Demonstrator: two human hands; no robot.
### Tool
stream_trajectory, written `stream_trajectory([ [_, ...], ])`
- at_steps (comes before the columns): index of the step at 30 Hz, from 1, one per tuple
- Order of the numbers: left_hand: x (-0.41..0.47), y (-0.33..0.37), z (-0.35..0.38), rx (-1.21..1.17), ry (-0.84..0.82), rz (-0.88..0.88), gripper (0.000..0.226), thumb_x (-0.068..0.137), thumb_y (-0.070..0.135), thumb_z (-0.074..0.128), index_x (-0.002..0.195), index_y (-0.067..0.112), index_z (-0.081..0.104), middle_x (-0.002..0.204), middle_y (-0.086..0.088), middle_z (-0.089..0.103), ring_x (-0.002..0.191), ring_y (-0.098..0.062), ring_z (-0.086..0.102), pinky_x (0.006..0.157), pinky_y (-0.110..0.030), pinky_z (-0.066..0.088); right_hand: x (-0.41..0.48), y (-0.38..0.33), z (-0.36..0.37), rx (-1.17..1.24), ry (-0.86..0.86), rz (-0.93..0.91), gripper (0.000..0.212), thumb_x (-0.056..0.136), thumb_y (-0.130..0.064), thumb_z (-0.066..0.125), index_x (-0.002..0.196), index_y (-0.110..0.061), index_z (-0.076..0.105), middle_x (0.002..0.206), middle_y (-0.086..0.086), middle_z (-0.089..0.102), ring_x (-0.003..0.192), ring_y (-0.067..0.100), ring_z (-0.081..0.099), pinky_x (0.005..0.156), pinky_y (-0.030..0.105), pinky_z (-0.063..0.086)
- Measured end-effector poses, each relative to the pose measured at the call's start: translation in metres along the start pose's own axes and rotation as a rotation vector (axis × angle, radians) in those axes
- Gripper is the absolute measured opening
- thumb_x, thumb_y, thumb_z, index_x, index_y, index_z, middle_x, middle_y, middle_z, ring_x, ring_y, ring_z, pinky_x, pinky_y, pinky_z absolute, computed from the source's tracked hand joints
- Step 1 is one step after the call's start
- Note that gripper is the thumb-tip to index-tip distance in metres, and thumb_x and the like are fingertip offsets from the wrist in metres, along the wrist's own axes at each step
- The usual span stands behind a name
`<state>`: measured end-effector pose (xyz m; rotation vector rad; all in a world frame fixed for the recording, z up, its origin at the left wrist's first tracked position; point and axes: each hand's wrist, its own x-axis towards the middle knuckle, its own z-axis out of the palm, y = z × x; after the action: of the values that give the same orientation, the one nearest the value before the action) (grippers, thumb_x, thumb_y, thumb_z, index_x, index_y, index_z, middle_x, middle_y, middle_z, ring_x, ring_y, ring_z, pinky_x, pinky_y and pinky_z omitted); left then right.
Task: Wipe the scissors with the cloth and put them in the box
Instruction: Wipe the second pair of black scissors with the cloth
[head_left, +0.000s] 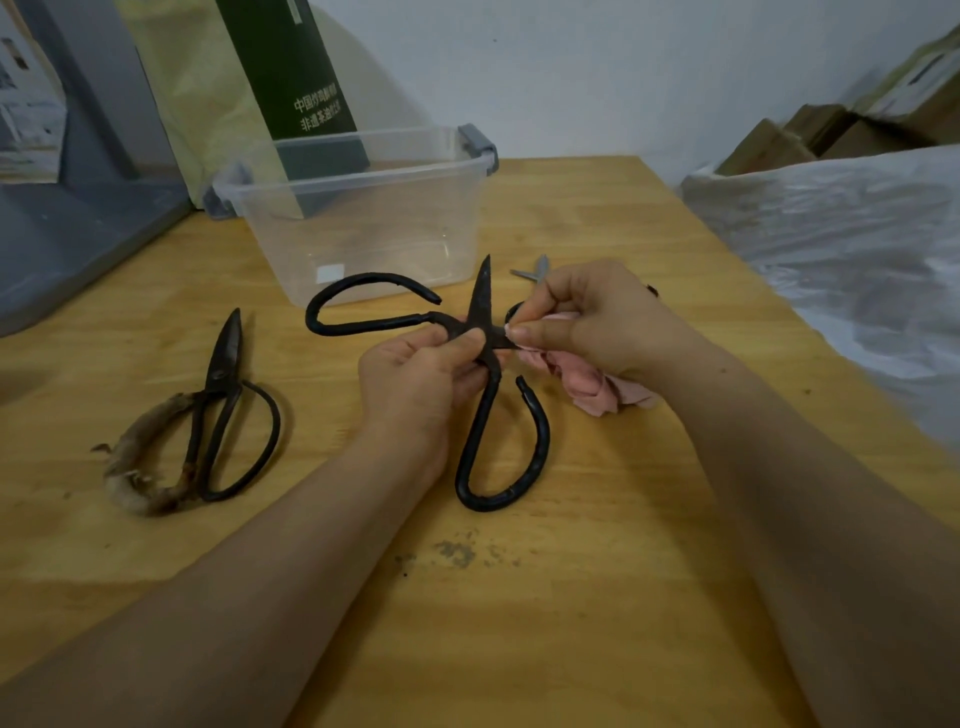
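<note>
At the middle of the desk (571, 597), the left hand (415, 379) clamped its fingers on the pivot of the scissors (480, 306), blades spread, probably to expose each edge. The right hand (597, 322) pinched the pink cloth (592, 389) around one blade. The clear box (358, 179) stood open near the far edge.

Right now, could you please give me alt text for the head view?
A left hand holds open black scissors over a wooden table while the right hand pinches a pink cloth onto one blade. Another pair lies left; a clear box stands behind.
</note>
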<state>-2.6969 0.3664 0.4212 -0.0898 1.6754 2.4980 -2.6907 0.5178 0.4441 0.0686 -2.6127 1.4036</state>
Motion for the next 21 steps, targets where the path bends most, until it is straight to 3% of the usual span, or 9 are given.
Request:
stream_trajectory([
  [2,0.0,0.001,-0.001,-0.016,0.015,-0.019,0.023,0.081,-0.008,0.063,0.104,-0.012,0.059,0.096,-0.024,0.07,0.076,-0.027,0.072,0.066,-0.028,0.059,0.0,0.002,-0.005,-0.001,-0.013,0.014,0.011,0.078,-0.015,0.075,0.071,-0.018,0.067,0.071,-0.008,0.066,0.058,-0.007,0.06,0.056,0.008,0.044],
  [7,0.0,0.003,0.0,-0.055,0.021,-0.053,0.032,0.081,-0.009,0.063,0.112,-0.011,0.055,0.097,-0.023,0.069,0.08,-0.03,0.072,0.067,-0.029,0.06,-0.005,0.011,-0.02,-0.036,-0.019,0.054,0.013,0.075,-0.017,0.077,0.069,-0.021,0.067,0.072,-0.011,0.067,0.065,-0.01,0.06,0.062,0.007,0.047],
  [13,-0.003,0.003,-0.001,-0.044,0.001,-0.042,0.03,0.083,-0.009,0.061,0.111,-0.013,0.054,0.099,-0.025,0.068,0.079,-0.029,0.072,0.068,-0.028,0.06,-0.011,0.011,-0.032,-0.081,-0.019,0.101,0.009,0.077,-0.013,0.075,0.073,-0.014,0.068,0.075,0.007,0.07,0.06,-0.002,0.06,0.055,0.008,0.047],
  [16,-0.002,0.003,-0.004,-0.053,0.023,-0.027,0.037,0.083,-0.009,0.061,0.118,-0.018,0.05,0.1,-0.024,0.066,0.077,-0.028,0.072,0.068,-0.029,0.06,-0.013,0.015,-0.04,-0.181,-0.015,0.175,0.006,0.081,-0.014,0.073,0.078,-0.011,0.068,0.078,0.01,0.069,0.067,0.013,0.063,0.055,0.015,0.049],
  [19,0.0,0.004,-0.007,-0.054,0.03,-0.011,0.034,0.084,-0.009,0.06,0.116,-0.018,0.049,0.104,-0.026,0.064,0.076,-0.027,0.072,0.068,-0.028,0.059,-0.016,0.016,-0.046,-0.174,0.159,0.185,0.009,0.084,-0.014,0.07,0.087,-0.006,0.068,0.076,0.001,0.065,0.064,0.01,0.058,0.047,0.006,0.042],
  [21,-0.001,0.003,-0.006,-0.025,0.011,-0.006,0.038,0.085,-0.008,0.06,0.118,-0.02,0.047,0.105,-0.025,0.065,0.077,-0.026,0.072,0.069,-0.028,0.059,-0.014,0.009,-0.042,-0.035,0.278,0.132,0.01,0.085,-0.014,0.069,0.087,-0.004,0.067,0.072,0.012,0.063,0.06,0.014,0.054,0.042,0.005,0.039],
])
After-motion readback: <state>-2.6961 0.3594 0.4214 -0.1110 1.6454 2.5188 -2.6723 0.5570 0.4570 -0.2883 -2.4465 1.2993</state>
